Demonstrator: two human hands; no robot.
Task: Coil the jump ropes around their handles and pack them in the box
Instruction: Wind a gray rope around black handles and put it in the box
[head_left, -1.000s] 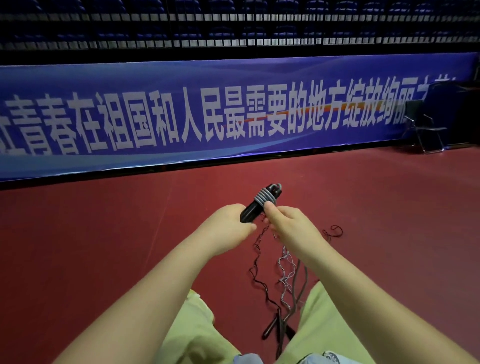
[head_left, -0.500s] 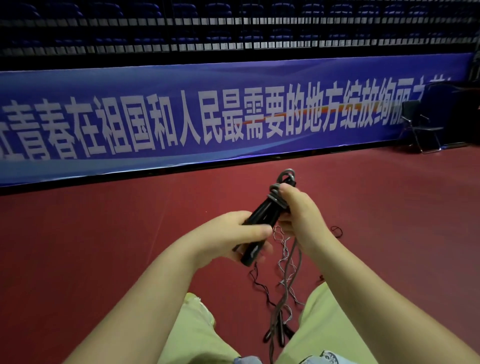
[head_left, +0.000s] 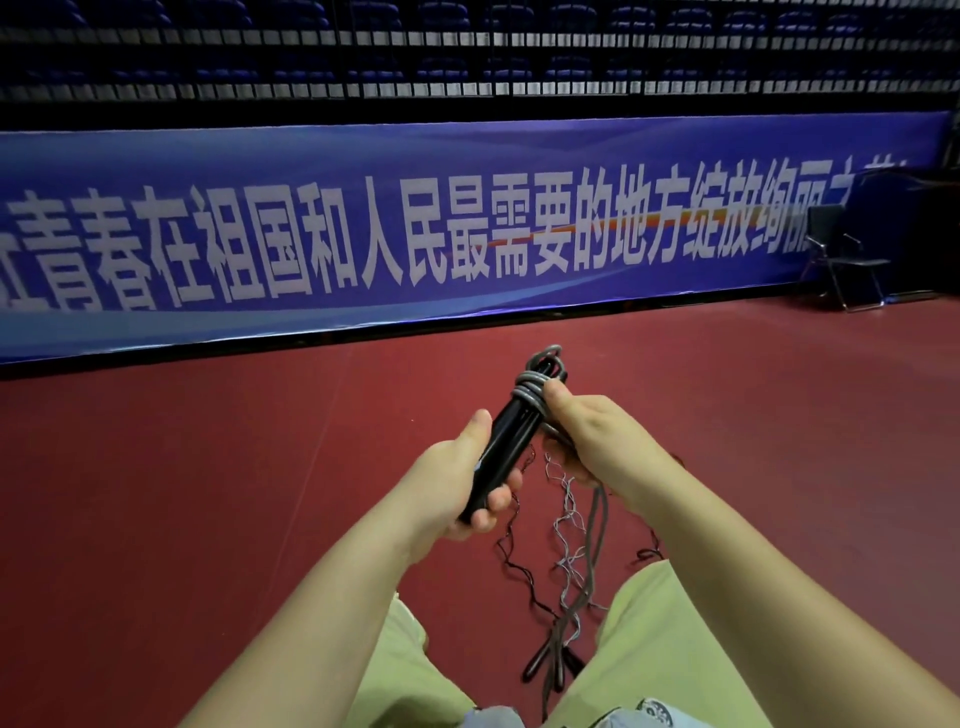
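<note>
Left hand (head_left: 457, 483) grips black handles (head_left: 506, 441); right hand (head_left: 597, 441) pinches grey rope (head_left: 535, 387) above open red floor (head_left: 208, 467).

Left hand (head_left: 457, 483) at centre grips the lower end of the black cylindrical plastic handles (head_left: 506, 441), which tilt up toward 1 o'clock. Right hand (head_left: 597, 441), just beside at 3 o'clock, holds the grey cord coil (head_left: 535, 387) wrapped on their upper end. Loose thin tangled cords (head_left: 569, 551) hang toward 6 o'clock, between the pale-green trousered knees (head_left: 670, 639), onto the dark red sports floor (head_left: 208, 467). Long blue fabric banner (head_left: 363, 234) stands behind at 12 o'clock; black metal folding chair (head_left: 847, 260) at 2 o'clock before it.
</note>
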